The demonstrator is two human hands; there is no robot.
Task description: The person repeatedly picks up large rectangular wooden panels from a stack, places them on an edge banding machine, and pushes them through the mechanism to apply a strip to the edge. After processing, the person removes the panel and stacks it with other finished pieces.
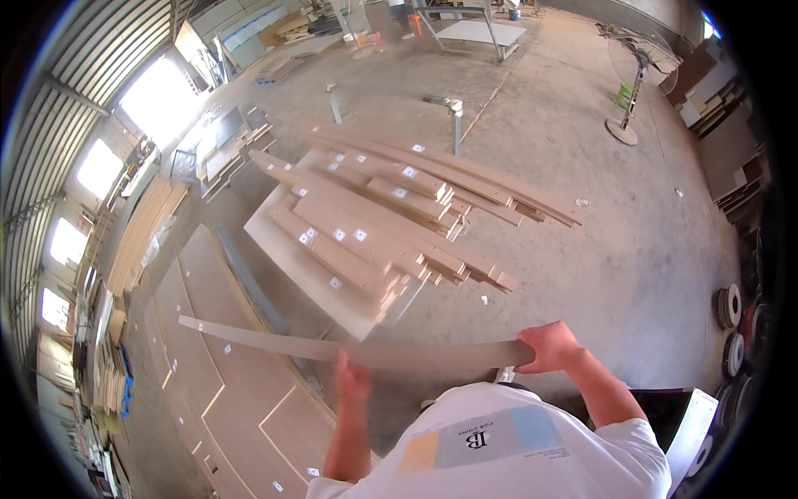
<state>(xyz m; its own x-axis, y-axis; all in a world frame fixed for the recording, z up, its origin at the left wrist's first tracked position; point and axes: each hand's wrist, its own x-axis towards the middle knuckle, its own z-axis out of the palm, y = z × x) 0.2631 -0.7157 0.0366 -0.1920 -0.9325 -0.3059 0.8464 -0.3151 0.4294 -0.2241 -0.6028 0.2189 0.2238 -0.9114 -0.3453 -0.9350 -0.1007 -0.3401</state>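
Both your hands, left (353,378) and right (549,345), clamp the long strip (349,348); its free end could sag and clip the stacked boards (382,224).

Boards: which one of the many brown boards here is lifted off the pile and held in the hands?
The long thin strip, gripped by the right hand at its end and the left hand mid-length; the rest lie stacked.

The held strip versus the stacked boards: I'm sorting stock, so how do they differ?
The held strip looks grey and thin; the stacked boards are brown and thicker. The strip is in the air, in the right hand and left hand; the boards lie piled on a pale panel. Both are long and narrow.
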